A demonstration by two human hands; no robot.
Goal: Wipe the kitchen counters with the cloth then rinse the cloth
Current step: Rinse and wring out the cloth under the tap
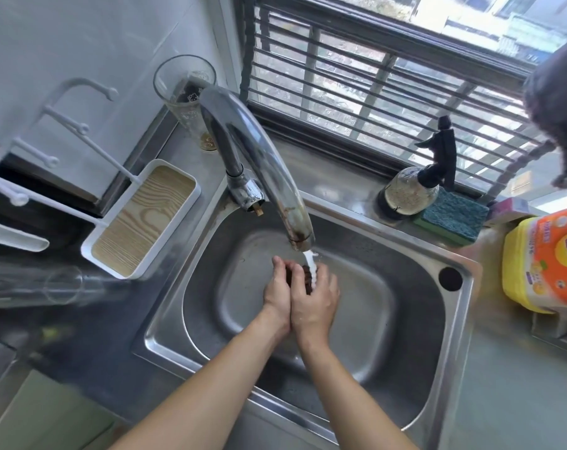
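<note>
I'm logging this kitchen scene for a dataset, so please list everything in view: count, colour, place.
sink: one, steel, centre.
tap: one, chrome, running, over the basin.
cloth: one, dark, between the hands under the stream.
glass: one, clear, behind the tap.
tray: one, white with wood-grain base, left of sink.
spray bottle: one, clear with black head, windowsill.
sponge: one, teal and green, beside the bottle.
detergent bottle: one, yellow and orange, right.
left hand: holds cloth.
right hand: holds cloth.
</note>
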